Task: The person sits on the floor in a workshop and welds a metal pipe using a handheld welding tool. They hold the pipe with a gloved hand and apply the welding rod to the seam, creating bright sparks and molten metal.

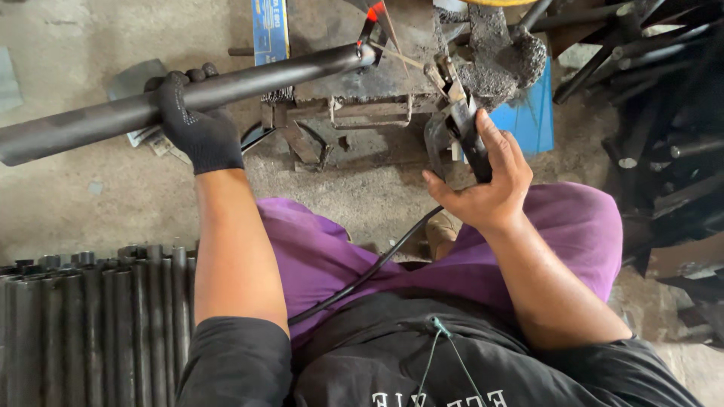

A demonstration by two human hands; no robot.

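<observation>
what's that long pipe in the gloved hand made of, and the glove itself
The long pipe, held by the gloved left hand, looks like bare steel: dull dark grey, matte, with a hollow round end, much like the stacked pipes lower left. The glove seems a black knitted fabric, going by its fine dotted weave; any coating cannot be told.

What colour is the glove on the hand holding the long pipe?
The glove on the left hand is black, seen in the head view, gripping the dark pipe.

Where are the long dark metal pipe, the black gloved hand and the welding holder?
Long dark metal pipe (286, 71), head view, mid-shaft.
Black gloved left hand (197, 128), head view, back of glove.
Dark metal welding holder (466, 130), head view, body above right hand's fingers.
</observation>
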